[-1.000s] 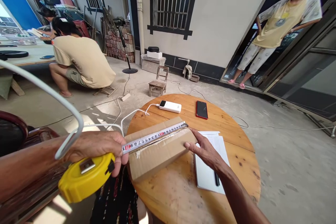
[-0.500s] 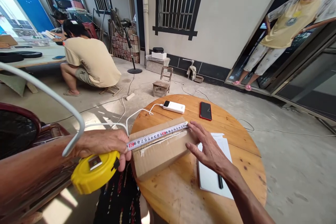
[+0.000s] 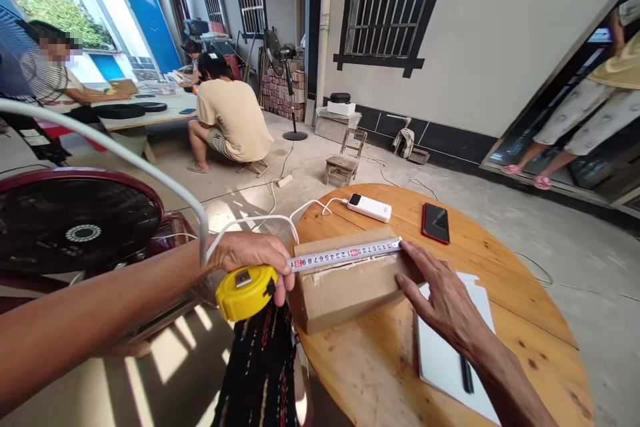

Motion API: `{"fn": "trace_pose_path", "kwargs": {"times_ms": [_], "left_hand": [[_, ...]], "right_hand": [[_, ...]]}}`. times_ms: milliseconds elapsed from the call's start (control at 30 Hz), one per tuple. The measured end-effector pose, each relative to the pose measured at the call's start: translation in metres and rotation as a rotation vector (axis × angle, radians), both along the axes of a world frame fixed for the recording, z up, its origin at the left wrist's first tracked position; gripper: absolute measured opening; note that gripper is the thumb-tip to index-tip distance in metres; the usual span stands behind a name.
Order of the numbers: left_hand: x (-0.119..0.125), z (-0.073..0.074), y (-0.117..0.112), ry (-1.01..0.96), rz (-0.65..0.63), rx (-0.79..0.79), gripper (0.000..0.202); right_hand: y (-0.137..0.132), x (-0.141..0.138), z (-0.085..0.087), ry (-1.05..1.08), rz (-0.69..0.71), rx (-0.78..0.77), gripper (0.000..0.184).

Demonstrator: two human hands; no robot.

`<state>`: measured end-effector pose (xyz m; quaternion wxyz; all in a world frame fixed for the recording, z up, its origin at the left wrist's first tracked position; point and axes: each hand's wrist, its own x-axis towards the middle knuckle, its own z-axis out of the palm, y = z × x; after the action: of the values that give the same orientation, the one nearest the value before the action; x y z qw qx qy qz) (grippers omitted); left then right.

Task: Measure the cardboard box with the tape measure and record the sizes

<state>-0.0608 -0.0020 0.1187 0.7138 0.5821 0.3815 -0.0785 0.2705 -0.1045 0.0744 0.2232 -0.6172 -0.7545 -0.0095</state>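
My left hand point(image 3: 253, 257) grips a yellow tape measure point(image 3: 246, 293) just off the left edge of a round wooden table point(image 3: 505, 260). Its white blade point(image 3: 345, 254) runs along the top of a brown cardboard box point(image 3: 347, 290) lying on the table. My right hand point(image 3: 443, 297) presses the blade's far end against the box's right end, fingers stretched out. A white notebook point(image 3: 447, 353) with a black pen point(image 3: 466, 375) lies under my right wrist.
A white power bank point(image 3: 369, 207) with a white cable and a red-edged phone point(image 3: 435, 223) lie at the table's far side. A black fan point(image 3: 73, 223) stands at left. A person squats by a low stool point(image 3: 343, 167); others are at a far table and the right doorway.
The view has swung left and pulled back. Both hands keep the tape stretched over the box; my right hand's fingers now lie flatter against the box's end.
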Motion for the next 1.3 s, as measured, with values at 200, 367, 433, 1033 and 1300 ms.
{"fn": "trace_pose_path", "kwargs": {"times_ms": [200, 367, 433, 1033, 1300], "left_hand": [[0.004, -0.001, -0.004, 0.015, 0.037, 0.007, 0.024], [0.009, 0.000, -0.001, 0.018, 0.017, 0.068, 0.022], [0.010, 0.002, -0.001, 0.035, 0.014, 0.083, 0.022], [0.011, 0.004, -0.002, 0.031, 0.093, 0.064, 0.020], [0.006, -0.004, 0.005, -0.040, 0.024, 0.000, 0.021]], "right_hand": [[-0.001, -0.003, 0.004, 0.092, 0.000, -0.077, 0.056], [-0.003, -0.007, 0.003, 0.158, -0.042, -0.090, 0.053], [-0.002, -0.006, 0.003, 0.164, -0.053, -0.090, 0.052], [0.014, -0.004, 0.007, 0.216, -0.095, -0.044, 0.036], [0.014, -0.002, -0.003, 0.129, -0.122, -0.006, 0.037]]}}
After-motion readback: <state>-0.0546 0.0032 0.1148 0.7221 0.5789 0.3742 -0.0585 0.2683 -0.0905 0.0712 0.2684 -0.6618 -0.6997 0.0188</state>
